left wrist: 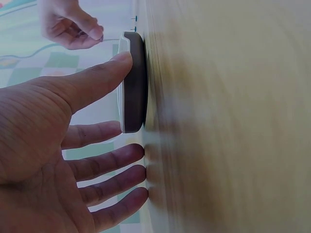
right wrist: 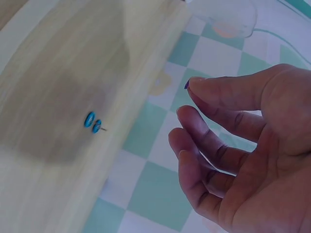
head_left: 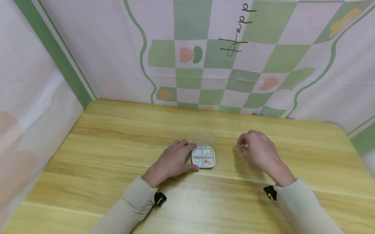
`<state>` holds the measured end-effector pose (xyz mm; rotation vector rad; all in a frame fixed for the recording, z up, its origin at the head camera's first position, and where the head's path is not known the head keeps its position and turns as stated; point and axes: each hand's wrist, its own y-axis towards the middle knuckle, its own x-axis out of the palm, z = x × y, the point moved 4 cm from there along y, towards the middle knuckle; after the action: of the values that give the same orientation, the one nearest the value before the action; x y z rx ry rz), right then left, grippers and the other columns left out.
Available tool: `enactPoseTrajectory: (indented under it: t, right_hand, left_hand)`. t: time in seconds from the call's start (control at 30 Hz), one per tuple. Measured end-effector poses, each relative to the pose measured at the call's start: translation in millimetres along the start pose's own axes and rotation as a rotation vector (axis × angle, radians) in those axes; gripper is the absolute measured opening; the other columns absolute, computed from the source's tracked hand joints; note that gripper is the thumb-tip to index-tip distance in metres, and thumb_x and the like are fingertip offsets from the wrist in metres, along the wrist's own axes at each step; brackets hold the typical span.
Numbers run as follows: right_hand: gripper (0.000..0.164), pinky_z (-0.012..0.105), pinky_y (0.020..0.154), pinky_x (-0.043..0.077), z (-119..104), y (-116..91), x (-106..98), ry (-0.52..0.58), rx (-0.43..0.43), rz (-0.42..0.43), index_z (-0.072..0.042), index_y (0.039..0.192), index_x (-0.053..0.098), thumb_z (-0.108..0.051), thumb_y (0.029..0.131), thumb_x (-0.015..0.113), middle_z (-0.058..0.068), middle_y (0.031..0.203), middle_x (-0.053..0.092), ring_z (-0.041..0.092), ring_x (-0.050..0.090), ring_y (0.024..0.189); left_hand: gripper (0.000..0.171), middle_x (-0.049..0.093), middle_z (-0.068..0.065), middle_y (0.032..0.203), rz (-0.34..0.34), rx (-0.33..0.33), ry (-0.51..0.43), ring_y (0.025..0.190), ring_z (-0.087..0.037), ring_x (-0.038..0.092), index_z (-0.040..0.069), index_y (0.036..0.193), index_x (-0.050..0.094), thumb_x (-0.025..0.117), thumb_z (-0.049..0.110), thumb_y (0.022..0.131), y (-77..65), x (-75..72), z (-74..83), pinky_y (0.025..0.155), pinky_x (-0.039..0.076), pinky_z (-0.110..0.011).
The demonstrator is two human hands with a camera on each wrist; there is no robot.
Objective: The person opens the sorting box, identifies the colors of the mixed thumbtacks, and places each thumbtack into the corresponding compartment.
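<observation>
One wood-grained worktop (head_left: 179, 219) is spreading beneath the left grip (head_left: 173, 160), which is pinching a rounded, dark-sided box (left wrist: 136, 87) resting there, clear lid (head_left: 204, 139) standing open, four white compartments (head_left: 199, 152) showing small pieces (head_left: 205, 161). The right grip (head_left: 259, 149) is pinching a tiny dark piece (right wrist: 186, 84).

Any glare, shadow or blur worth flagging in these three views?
Head view: pale glare on the tabletop, soft shadow by the right hand; left wrist: wood grain blurred at right, the case crisper; right wrist: broad, soft-edged shadows near two small blue pieces.
</observation>
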<state>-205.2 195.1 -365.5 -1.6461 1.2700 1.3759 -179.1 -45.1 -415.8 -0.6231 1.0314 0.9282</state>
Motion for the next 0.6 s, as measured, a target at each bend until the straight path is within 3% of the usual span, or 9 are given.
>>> enactPoseTrajectory:
  t: [0.6]
  right_hand:
    - [0.003,0.031,0.06,0.044,-40.0,-1.0,3.9,0.028,-0.1,0.004,-0.012,0.083,0.066,-0.013,0.081,0.064,-0.004,0.078,0.056,0.012,0.053,0.069]
  left_hand:
    - [0.073,0.049,-0.006,0.124,-0.008,-0.004,-0.008,0.113,-0.024,0.044,0.014,0.135,0.045,0.065,0.053,0.077,0.1,-0.8,0.7,0.091,0.038,-0.039]
